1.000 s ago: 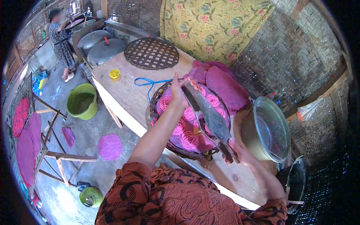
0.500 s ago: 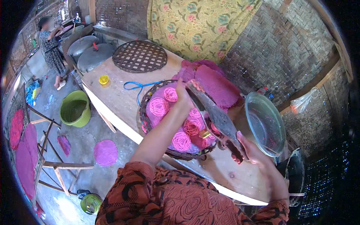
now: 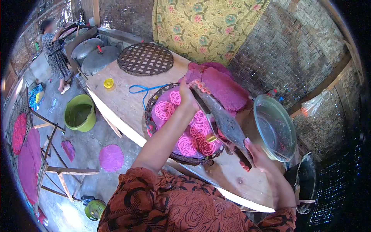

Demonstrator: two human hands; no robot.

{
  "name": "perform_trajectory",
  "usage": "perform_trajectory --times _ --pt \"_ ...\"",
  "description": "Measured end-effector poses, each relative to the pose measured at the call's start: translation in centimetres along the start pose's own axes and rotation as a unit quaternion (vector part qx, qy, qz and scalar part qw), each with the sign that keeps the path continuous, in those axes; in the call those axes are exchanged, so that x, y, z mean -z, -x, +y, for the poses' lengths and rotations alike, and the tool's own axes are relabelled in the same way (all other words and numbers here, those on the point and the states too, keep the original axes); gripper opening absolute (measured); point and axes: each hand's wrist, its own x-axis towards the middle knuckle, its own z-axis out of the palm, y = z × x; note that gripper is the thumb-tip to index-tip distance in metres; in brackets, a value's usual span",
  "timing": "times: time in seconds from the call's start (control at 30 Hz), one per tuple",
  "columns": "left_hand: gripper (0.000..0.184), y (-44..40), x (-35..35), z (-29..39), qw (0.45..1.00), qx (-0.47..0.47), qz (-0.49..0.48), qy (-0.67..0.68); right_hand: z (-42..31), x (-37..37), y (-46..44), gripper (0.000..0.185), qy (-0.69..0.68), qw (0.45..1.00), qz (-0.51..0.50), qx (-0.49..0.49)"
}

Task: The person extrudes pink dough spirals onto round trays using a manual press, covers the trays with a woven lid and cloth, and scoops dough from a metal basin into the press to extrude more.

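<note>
A long, dark hand press tilts above the basket, pink dough showing at its ends and under its side. My left hand grips its upper left end, fingers mostly behind it. Around the lower right end my right hand is closed, with its thumb on the top face. Below lies a round woven basket lined with purple material. Several nests of pink strands rest in it, one darker nest right under the press. A brass-coloured piece shows at the press's underside.
The wooden table also bears a lattice tray, a yellow tub, a blue strap, pink cloth-like sheets and a clear basin. A green bucket stands on the floor. Another person works by large pots.
The darker pink nest under the press looks fuller, and more pink dough shows at the press's upper end. Both hands keep their grip; the view has shifted slightly.
</note>
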Motion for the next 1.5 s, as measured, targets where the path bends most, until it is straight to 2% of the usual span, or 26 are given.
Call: perform_trajectory --times 0.1,0.2,0.3,0.43,0.47,0.57,0.6,0.67,0.7,0.73,0.77,0.8,0.83,0.9,0.97,1.1,1.17,1.2,1.23,1.27,1.3,1.33,1.37,1.4,1.43,1.5 --pt "0.043 1.3 0.5 -0.5 0.999 -0.03 0.009 -0.024 0.5 0.1 0.7 0.061 -0.039 0.999 -0.023 -0.004" --pt "0.043 1.8 1.5 -2.1 0.999 -0.008 0.047 0.019 0.8 1.1 1.4 0.059 0.002 0.999 -0.013 -0.037" --pt "0.043 0.8 2.2 -3.2 0.999 -0.007 0.024 0.028 1.3 1.6 0.8 0.058 0.022 0.999 0.019 -0.029" --pt "0.042 -1.1 4.0 -1.3 1.0 0.021 -0.016 0.016 3.3 0.6 -2.6 0.056 0.024 0.999 0.025 -0.024" --pt "0.041 -1.0 4.2 -0.7 0.999 -0.003 0.029 -0.014 3.2 -0.4 -3.0 0.057 0.02 1.0 0.017 -0.007" --pt "0.039 0.0 4.3 1.2 0.998 -0.019 0.025 -0.059 3.7 -1.7 -3.7 0.056 0.003 1.0 -0.01 0.021" --pt "0.049 -0.3 5.4 2.1 0.996 0.004 -0.057 -0.062 3.6 -1.8 -3.4 0.054 -0.06 0.996 -0.061 0.03" --pt "0.048 1.4 1.2 2.2 0.99 -0.002 -0.117 -0.077 3.6 -1.2 -2.6 0.057 -0.194 0.967 -0.165 0.024" --pt "0.049 2.8 -1.4 2.4 0.981 -0.01 -0.175 -0.089 3.9 -0.5 -1.7 0.057 -0.195 0.967 -0.165 0.023" --pt "0.049 4.2 -3.6 2.8 0.981 -0.011 -0.174 -0.089 4.1 0.1 -0.6 0.061 -0.23 0.947 -0.211 0.069" --pt "0.047 5.6 -5.7 3.4 0.964 -0.035 -0.188 -0.183 4.5 0.7 0.5 0.065 -0.263 0.923 -0.257 0.114" --pt "0.047 6.6 -6.9 4.1 0.938 -0.061 -0.2 -0.276 5.3 1.3 1.7 0.064 -0.275 0.918 -0.239 0.157" --pt "0.047 7.5 -7.2 5.0 0.938 -0.065 -0.201 -0.276 6.1 1.6 2.9 0.065 -0.285 0.911 -0.221 0.2" --pt "0.042 10.0 -6.2 7.6 0.853 -0.201 -0.226 -0.425 6.8 1.8 6.2 0.073 -0.142 0.973 -0.022 0.178" --pt "0.037 12.6 -3.4 10.9 0.815 -0.281 -0.171 -0.478 9.5 2.0 8.5 0.064 -0.123 0.976 0.037 0.175" --pt "0.032 18.2 8.0 17.4 0.719 -0.435 0.156 -0.52 17.4 0.5 9.2 0.046 0.087 0.941 0.3 0.133" --pt "0.024 21.9 16.7 20.0 0.668 -0.431 0.282 -0.538 21.0 -0.2 9.1 0.041 0.104 0.928 0.337 0.122" --pt "0.021 24.0 28.7 23.6 0.338 -0.351 0.261 -0.833 22.4 -0.4 8.9 0.035 0.12 0.911 0.38 0.104" --pt "0.019 26.0 39.5 26.8 -0.101 -0.339 0.233 -0.906 23.1 -0.6 8.8 0.035 0.12 0.913 0.375 0.107" --pt "0.014 28.6 39.5 23.5 0.212 -0.302 0.356 -0.859 23.8 -0.8 9.0 0.035 0.118 0.903 0.399 0.106" --pt "0.018 31.7 44.5 22.5 -0.037 -0.283 0.225 -0.932 24.2 -0.8 9.1 0.034 0.115 0.892 0.425 0.106" --pt "0.025 34.1 51.2 22.3 0.064 -0.09 0.238 -0.965 24.5 -0.5 9.3 0.034 0.115 0.892 0.423 0.11" --pt "0.03 36.7 52.6 19.3 0.369 -0.031 0.436 -0.82 24.8 0.0 9.6 0.04 0.143 0.897 0.409 0.086" --pt "0.032 39.6 50.5 16.6 0.458 0.235 0.432 -0.741 25.1 0.6 9.9 0.046 0.172 0.9 0.395 0.064" --pt "0.038 45.3 47.6 13.8 0.529 0.184 0.362 -0.745 26.0 1.3 9.7 0.046 0.177 0.9 0.393 0.07" --pt "0.044 49.1 48.2 9.8 0.363 0.46 0.329 -0.741 28.8 2.4 9.2 0.051 0.255 0.854 0.429 0.145"
